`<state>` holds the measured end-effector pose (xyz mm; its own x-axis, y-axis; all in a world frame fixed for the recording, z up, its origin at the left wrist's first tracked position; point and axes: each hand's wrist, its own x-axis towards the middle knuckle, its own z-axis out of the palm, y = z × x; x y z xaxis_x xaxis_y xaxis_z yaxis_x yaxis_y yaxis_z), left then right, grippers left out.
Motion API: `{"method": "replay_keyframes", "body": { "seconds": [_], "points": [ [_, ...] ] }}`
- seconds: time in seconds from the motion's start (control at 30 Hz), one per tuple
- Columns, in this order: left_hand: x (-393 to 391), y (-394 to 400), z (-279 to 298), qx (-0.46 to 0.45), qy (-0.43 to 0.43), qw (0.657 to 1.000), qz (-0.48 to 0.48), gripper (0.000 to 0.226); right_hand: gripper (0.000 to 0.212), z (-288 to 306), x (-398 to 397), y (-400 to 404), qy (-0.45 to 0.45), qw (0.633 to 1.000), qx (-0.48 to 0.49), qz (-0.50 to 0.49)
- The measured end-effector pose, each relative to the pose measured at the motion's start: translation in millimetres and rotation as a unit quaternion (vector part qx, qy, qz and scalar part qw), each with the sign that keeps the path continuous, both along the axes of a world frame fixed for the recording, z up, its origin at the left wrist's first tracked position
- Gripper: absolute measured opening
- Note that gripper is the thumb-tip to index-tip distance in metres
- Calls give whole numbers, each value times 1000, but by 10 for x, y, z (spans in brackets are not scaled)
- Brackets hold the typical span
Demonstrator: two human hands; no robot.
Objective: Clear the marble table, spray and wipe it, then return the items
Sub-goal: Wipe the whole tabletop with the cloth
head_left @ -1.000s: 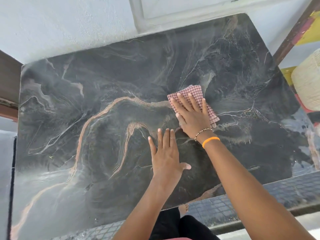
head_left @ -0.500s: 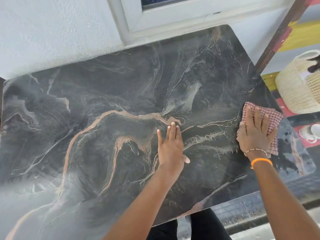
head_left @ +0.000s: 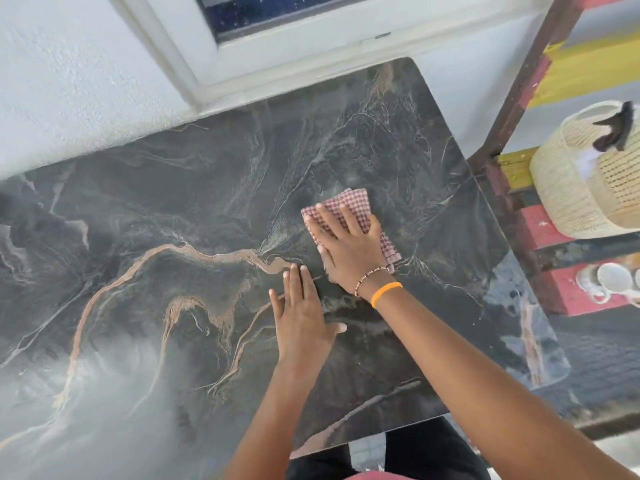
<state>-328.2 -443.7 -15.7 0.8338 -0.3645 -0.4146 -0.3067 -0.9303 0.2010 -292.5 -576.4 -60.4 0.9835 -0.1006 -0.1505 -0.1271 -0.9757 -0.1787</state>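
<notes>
Head cam: right hand (head_left: 349,251) is pressing the checked cloth (head_left: 346,206) flat, fingers spread, toward the marble table (head_left: 173,209)'s far right corner; left hand (head_left: 301,317) is resting flat mid-table. Cloth's probably going to bunch and leave streaks.

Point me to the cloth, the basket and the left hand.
cloth (head_left: 349,201), head view, checked far corner clear of the fingers
basket (head_left: 568,199), head view, woven side wall
left hand (head_left: 304,317), head view, back of the hand, flat on the table

Right hand (head_left: 349,251) presses checkered cloth (head_left: 346,206) flat on marble table (head_left: 173,220).
</notes>
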Motion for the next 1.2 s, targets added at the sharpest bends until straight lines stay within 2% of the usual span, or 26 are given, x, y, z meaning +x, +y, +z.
{"method": "replay_keyframes", "body": {
  "seconds": [0.1,0.23,0.37,0.47,0.77,1.0,1.2],
  "points": [
    [-111,-313,-52,4,12,1000,11,115,54,-29,329,-425,-8,1000,11,9],
    [-167,-586,-79,22,30,997,62,125,54,-50,600,-1076,-23,999,18,-45],
    [-171,-642,-70,32,29,996,83,127,55,-48,654,-1656,-35,992,32,-113],
    [-156,-678,-69,48,28,995,85,126,54,-50,553,-1858,-33,994,20,-105],
    [-146,-649,-119,50,17,996,71,121,55,-96,-333,-1809,-10,993,-2,-115],
    [-500,-470,-178,-13,-30,999,15,93,57,-51,-1478,-1458,29,985,-10,-171],
    [-911,-96,-190,-82,-18,996,-25,104,54,0,-2252,-980,45,965,-16,-256]
  ]
}}
